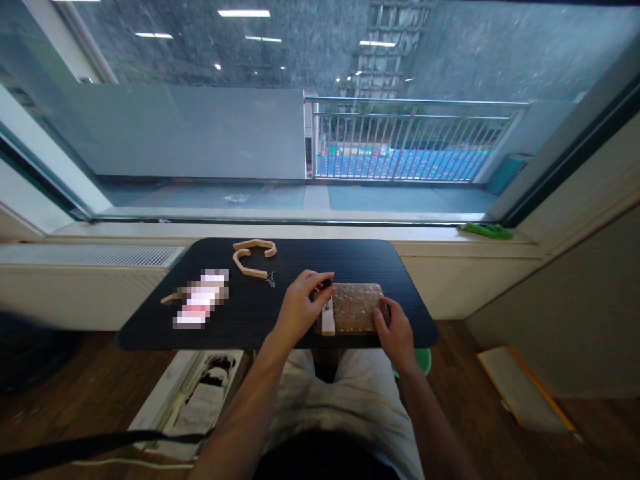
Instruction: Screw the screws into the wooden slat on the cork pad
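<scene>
A brown, speckled, glossy rectangular block (356, 308) lies at the front right of the dark table. Near its left end is a pale strip (328, 319). My left hand (297, 310) pinches a small black piece (327, 284) at the block's far left corner; its exact kind is too small to tell. With fingers closed on the block's right edge, my right hand (397, 331) holds it. Farther left lie two pale wooden hook-shaped pieces, one bent piece (257, 243) behind a curved one (245, 265). Beside them is a little dark metal piece (271, 279).
The black table (310, 257) stands against a windowsill (425, 233). A blurred-out object (203, 300) and a wooden stick end (169, 299) lie on its left. A green item (485, 231) rests on the sill. An open box (200, 393) sits on the floor.
</scene>
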The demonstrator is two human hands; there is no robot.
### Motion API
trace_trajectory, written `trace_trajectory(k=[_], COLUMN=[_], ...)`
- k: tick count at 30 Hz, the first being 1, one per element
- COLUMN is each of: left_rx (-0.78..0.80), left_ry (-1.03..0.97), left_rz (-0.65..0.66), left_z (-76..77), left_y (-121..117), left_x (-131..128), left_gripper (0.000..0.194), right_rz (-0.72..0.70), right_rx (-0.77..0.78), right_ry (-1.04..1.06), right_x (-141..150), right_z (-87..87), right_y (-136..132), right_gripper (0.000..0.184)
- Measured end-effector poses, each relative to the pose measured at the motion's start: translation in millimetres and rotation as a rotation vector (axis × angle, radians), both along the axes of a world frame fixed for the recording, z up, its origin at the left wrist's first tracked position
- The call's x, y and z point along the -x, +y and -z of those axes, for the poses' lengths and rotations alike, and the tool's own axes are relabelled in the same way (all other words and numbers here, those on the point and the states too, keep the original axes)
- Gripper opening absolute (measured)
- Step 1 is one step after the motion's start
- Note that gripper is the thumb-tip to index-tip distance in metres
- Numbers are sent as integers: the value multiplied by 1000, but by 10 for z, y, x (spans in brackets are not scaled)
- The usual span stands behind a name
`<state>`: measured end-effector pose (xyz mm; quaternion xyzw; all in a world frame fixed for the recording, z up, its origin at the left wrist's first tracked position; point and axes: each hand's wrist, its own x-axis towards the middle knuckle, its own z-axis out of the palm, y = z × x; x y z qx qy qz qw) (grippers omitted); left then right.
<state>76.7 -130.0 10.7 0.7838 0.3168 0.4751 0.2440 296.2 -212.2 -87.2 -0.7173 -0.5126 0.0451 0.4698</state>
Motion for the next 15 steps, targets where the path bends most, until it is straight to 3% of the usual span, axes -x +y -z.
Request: trace_trajectory(k=[15], left_rx=[67], left_ry=[-61], left_rz=[5], left_z=[21], left_y=[2], left_x=[-7], left_gripper=[28], right_rz=[-9], right_rx=[10], right_ry=[-8], right_x=[-15], right_z=[10], right_y=[-9], right_gripper=[43])
